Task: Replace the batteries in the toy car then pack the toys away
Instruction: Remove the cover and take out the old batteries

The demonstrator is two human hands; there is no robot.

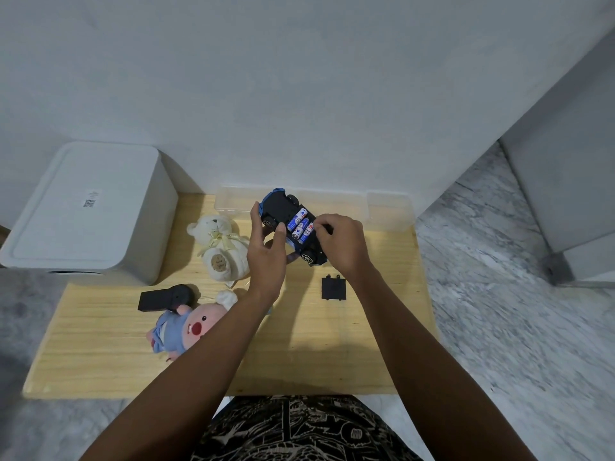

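Note:
A blue and black toy car [281, 205] is held upside down above the wooden table [299, 344], its battery bay uncovered. Three blue batteries [301, 226] lie side by side in the bay. My left hand [266, 252] grips the car's near side, thumb on a wheel. My right hand [342, 242] rests on the car's right edge, its fingertips pinched at the rightmost battery. The black battery cover [333, 287] lies flat on the table below my right hand.
A cream teddy bear [221, 251], a pink and blue plush [189, 327] and a black remote [166, 297] lie on the table's left half. A clear plastic bin [382, 207] stands at the back edge. A white lidded box [86, 211] sits to the left.

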